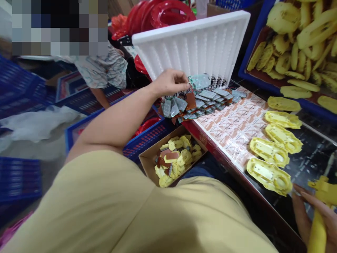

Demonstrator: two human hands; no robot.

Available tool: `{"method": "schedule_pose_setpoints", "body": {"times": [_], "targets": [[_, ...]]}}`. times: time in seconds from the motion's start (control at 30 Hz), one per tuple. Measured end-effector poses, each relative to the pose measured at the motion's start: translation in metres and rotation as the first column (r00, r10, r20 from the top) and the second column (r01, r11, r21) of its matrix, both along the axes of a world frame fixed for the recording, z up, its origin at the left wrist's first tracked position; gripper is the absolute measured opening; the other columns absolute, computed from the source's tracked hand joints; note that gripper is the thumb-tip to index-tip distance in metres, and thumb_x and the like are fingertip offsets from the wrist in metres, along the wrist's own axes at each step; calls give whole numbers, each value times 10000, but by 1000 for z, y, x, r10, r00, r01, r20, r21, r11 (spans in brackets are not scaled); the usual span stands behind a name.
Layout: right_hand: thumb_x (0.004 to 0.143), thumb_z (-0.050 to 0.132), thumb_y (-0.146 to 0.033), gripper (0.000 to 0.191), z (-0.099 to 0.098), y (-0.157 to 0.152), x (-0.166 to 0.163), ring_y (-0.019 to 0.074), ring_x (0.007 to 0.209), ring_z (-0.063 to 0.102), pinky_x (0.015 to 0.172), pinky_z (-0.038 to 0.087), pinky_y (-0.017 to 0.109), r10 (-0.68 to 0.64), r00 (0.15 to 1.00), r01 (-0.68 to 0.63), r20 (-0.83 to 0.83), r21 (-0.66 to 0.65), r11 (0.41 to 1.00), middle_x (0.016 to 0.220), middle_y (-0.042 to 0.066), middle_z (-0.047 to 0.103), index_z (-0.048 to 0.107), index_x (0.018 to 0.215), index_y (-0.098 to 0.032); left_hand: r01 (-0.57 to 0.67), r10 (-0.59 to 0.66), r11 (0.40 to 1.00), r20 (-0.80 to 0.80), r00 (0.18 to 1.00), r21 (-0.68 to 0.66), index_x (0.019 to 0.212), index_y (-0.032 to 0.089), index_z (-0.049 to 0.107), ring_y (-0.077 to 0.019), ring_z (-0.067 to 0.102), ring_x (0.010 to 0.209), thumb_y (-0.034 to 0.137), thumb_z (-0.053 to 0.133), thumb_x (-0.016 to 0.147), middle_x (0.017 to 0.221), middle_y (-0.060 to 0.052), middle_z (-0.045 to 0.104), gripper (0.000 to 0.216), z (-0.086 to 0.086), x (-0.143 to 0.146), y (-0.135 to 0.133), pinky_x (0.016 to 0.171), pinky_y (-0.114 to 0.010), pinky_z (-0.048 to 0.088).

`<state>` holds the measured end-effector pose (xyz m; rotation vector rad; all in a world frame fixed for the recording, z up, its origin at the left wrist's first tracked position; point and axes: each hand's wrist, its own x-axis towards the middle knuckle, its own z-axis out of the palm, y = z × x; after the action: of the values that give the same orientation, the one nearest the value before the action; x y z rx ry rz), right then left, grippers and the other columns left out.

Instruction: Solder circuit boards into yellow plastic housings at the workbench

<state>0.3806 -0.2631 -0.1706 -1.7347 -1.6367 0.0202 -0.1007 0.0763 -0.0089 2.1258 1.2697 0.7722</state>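
Observation:
My left hand (172, 82) is closed in a pinch at the edge of a brown circuit board (190, 101) with thin wires, over a pile of small circuit boards (207, 99). Another board (200, 81), pale green, leans beside my fingertips. At the right edge, my right hand (313, 207) is closed around a yellow tool (317, 228) with a thin metal shaft, partly cut off by the frame. Its fingertips are near the closest yellow plastic shell (259, 172). Several such shells lie in a row, their hollow sides up.
A white foam tray (192, 45) stands tilted behind the boards. A blue crate (244, 63) of yellow parts is at upper right. A cardboard box (147, 163) of yellow pieces sits below the table edge. Beyond it are blue crates (142, 140) and another person (102, 66).

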Motion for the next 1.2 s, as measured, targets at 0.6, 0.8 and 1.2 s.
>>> {"method": "schedule_pose_setpoints", "body": {"times": [0.6, 0.8, 1.2], "targets": [[926, 820, -70, 264, 69, 30, -83, 151, 743, 810, 712, 651, 211, 66, 971, -157, 229, 403, 901, 968, -35, 852, 736, 1081, -267, 645, -438, 614, 484, 758, -455, 969, 167, 820, -246, 818, 1036, 526, 993, 667, 1101, -129, 870, 500, -64, 190, -122, 971, -355, 622], [945, 798, -71, 278, 73, 18, -84, 144, 743, 791, 705, 629, 233, 120, 964, -200, 238, 350, 915, 942, -48, 843, 778, 1108, -296, 710, -481, 520, 525, 702, -475, 1072, 177, 896, -300, 788, 1246, 662, 929, 775, 1196, -108, 868, 570, -54, 202, -128, 1142, -412, 589], [966, 836, -215, 294, 71, 9, -88, 192, 750, 817, 696, 665, 272, 142, 968, -201, 207, 303, 931, 972, -11, 855, 713, 1218, -303, 621, -381, 607, 504, 775, -495, 1032, 157, 890, -172, 759, 705, 549, 908, 840, 805, -65, 829, 437, -53, 217, -140, 623, -241, 583]]}}
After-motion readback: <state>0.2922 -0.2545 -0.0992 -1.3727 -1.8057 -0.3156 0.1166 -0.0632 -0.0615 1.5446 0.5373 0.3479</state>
